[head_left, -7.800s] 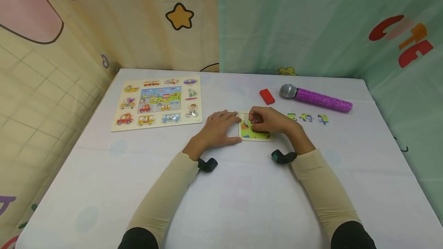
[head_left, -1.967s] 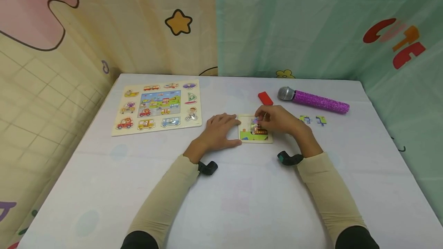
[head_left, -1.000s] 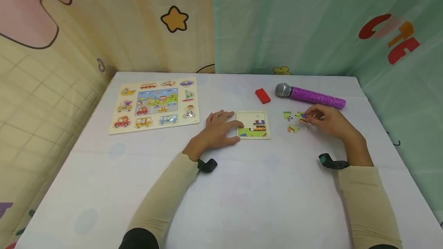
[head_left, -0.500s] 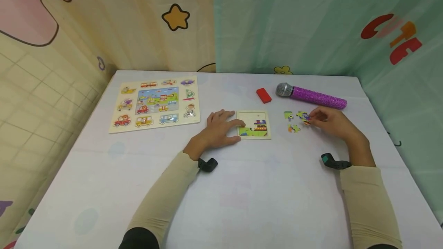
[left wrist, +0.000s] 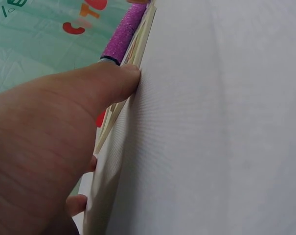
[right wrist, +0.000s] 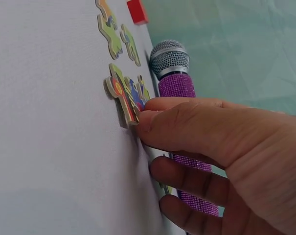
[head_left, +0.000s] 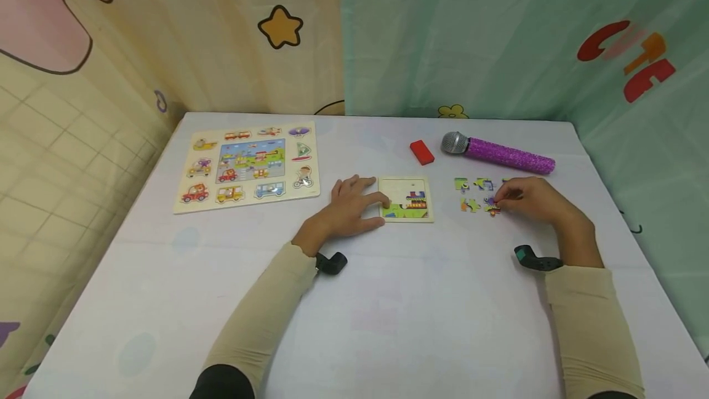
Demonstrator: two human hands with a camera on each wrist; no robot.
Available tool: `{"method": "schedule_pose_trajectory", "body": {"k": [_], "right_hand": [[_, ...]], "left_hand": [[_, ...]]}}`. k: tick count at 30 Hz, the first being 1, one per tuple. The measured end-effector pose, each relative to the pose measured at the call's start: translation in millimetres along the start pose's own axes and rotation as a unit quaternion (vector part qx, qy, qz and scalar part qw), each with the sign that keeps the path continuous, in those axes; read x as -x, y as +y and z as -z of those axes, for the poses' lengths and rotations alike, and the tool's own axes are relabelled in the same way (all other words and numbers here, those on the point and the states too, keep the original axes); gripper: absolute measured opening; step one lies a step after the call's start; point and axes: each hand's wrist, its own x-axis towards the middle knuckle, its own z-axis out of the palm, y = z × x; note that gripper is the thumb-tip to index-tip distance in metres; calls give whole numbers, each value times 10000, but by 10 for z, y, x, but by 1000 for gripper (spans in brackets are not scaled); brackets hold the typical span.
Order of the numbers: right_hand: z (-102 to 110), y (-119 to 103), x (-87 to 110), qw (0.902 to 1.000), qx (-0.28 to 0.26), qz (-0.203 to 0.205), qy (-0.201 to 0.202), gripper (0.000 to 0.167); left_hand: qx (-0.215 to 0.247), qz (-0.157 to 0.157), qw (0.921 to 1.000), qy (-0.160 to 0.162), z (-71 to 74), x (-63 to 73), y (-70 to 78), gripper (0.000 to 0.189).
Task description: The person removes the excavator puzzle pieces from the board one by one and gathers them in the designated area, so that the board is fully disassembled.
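Note:
My left hand (head_left: 350, 208) rests beside a small wooden puzzle board (head_left: 406, 181), index finger over its left edge and thumb at the lower left corner. In the left wrist view the thumb (left wrist: 123, 81) lies against the board's edge. A few pieces, with a train picture, sit in its lower part. Right of it my right hand (head_left: 528, 199) pinches a colourful jigsaw piece (right wrist: 124, 95) between thumb and index finger, low over the cloth. Several other jigsaw pieces (head_left: 470, 205) lie left of and behind that hand; one is partly hidden by it.
A larger wooden vehicle puzzle (head_left: 221, 199) lies at the left back. Behind the small board are a red block (head_left: 422, 153) and a purple glittery microphone (head_left: 506, 156). A white cloth covers the table (head_left: 388, 325); curtains (head_left: 471, 36) stand behind.
My right hand has gone from the small board to the loose pieces, carrying a piece out of the board. Lately it has shifted that piece slightly towards me. My left hand stays put.

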Motion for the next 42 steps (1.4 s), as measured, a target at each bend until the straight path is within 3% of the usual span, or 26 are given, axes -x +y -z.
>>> {"method": "schedule_pose_trajectory", "body": {"k": [22,28,31,36,42], "right_hand": [[-27,-118,-89,9999,52,-146,28,14],[-79,-442,-176,9995,-41,295,-40,22],[-206,-658,-309,9980,-134,492,-375,24],[-456,-967,-578,9936,203,887,-674,27],[-643,-1125,-711,9920,783,636,-764,28]], "left_hand": [[7,-11,10000,53,48,16,-33,35],[3,0,10000,55,60,15,-40,35],[11,16,10000,52,69,15,-39,35],[45,65,9999,85,62,15,-27,34],[56,39,10000,-49,30,2,4,36]]}}
